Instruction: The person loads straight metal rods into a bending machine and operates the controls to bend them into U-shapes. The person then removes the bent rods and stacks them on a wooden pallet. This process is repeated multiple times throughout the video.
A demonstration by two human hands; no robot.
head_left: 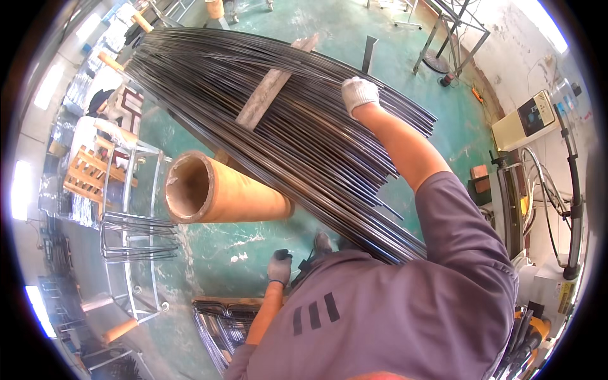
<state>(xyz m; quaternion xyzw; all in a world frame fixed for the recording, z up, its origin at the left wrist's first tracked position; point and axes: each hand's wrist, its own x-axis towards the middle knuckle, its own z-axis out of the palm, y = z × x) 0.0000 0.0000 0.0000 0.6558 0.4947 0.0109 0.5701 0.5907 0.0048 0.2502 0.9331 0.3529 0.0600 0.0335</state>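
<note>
A big bundle of long dark metal rods (329, 133) stretches across the view from upper left to lower right. My right hand (359, 95), in a whitish knit glove, is over the far side of the bundle near the rod ends. Its fingers look curled round a thin rod, though the glove hides most of the grip. Down beside my waist hangs my left hand (279, 266), in a grey glove with dark fingertips. That hand is closed, apart from the rods, and nothing shows in it.
A wooden board (266, 98) lies across the rods. Beside them stands a thick cardboard tube (247, 193). Bent metal frames (218, 323) sit low by my left arm. A wheeled metal rack (130, 247) is at left, a metal stand (453, 38) at far right.
</note>
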